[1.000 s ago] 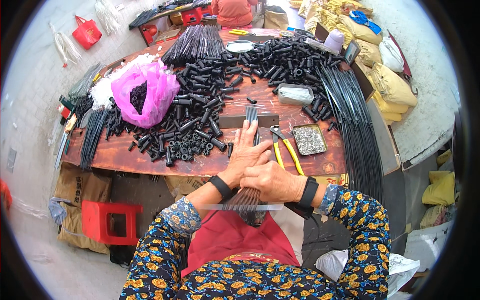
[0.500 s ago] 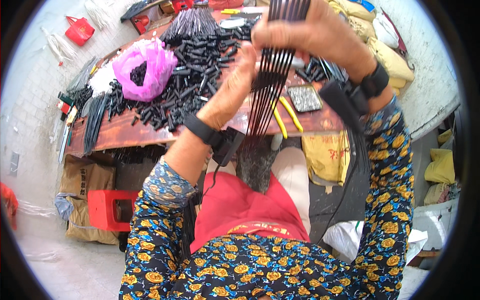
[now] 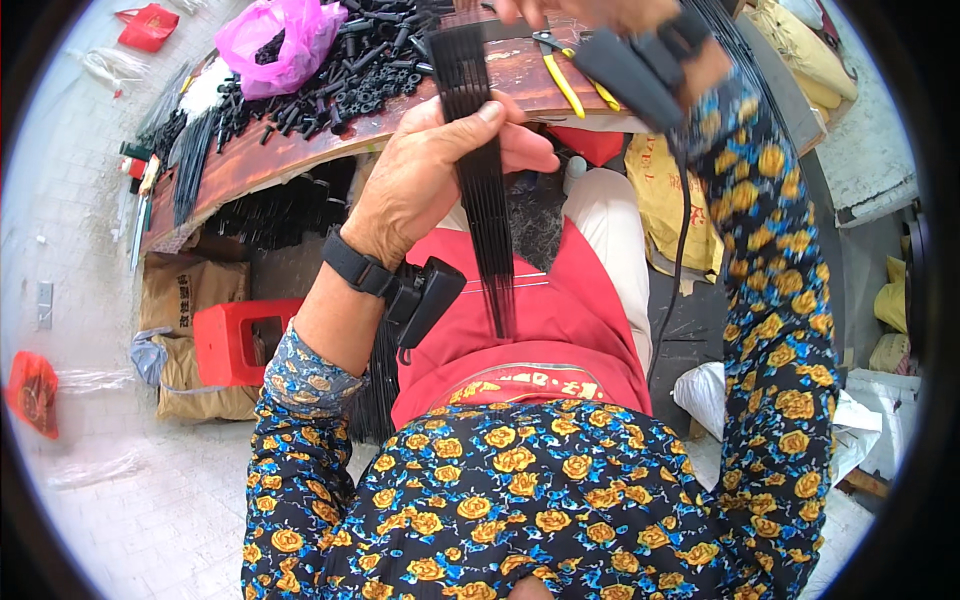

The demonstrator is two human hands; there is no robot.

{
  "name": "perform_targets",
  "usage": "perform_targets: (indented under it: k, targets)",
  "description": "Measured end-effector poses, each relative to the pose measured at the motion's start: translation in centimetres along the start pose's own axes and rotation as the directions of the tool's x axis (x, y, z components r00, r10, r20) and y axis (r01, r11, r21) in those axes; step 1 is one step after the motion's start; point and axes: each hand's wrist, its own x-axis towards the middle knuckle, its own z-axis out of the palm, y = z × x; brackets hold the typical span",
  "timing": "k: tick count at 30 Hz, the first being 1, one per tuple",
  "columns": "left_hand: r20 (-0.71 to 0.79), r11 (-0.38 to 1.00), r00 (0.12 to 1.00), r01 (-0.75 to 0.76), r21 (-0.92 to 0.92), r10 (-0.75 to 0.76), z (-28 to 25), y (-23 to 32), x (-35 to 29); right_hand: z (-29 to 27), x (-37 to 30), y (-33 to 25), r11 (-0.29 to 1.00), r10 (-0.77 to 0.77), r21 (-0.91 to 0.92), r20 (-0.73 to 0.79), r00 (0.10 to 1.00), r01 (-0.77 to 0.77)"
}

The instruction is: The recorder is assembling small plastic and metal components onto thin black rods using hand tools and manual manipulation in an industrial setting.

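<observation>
My left hand [image 3: 435, 165] grips a bundle of thin black rods [image 3: 472, 130], its thumb lying across them. The rods hang down in front of the red apron [image 3: 560, 330], and their lower ends are smeared by motion. At the top edge is my right hand [image 3: 590, 12], blurred and partly cut off, to the right of the bundle's upper end. Whether anything is in its fingers does not show. Below it, pliers with yellow handles [image 3: 562, 85] lie on the wooden table [image 3: 300, 155].
Many small black tubular parts [image 3: 345, 70] cover the table's left half, beside a pink plastic bag [image 3: 275, 45]. Long black rods [image 3: 195, 175] overhang the left edge. A red stool [image 3: 225, 345] stands below, near brown sacks [image 3: 190, 290]. A yellow sack [image 3: 670, 200] lies under the table's right side.
The bundle has come down and nearer my body in my left hand. My right hand, beside it earlier, is now at the top edge. The whole view has tilted downward.
</observation>
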Motion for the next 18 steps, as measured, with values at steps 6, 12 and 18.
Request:
perform_targets:
  k: [6, 12, 18]
  targets:
    - [-0.316, 0.934, 0.941, -0.213, -0.285, 0.118, -3.7, 0.4, -1.9, 7.8, -9.9, 9.7, 0.933, 0.296, 0.187, 0.087, 0.951, -0.308]
    - [-0.603, 0.745, 0.782, -0.493, -0.449, 0.155, -3.5, -0.2, -3.0, 18.9, -17.4, 15.6, 0.864, 0.281, 0.367, 0.212, 0.936, -0.343]
    - [-0.722, 0.639, 0.687, -0.593, -0.490, 0.084, -1.9, -2.8, -3.0, 22.1, -10.9, 8.8, 0.708, 0.038, 0.685, -0.283, 0.958, 0.174]
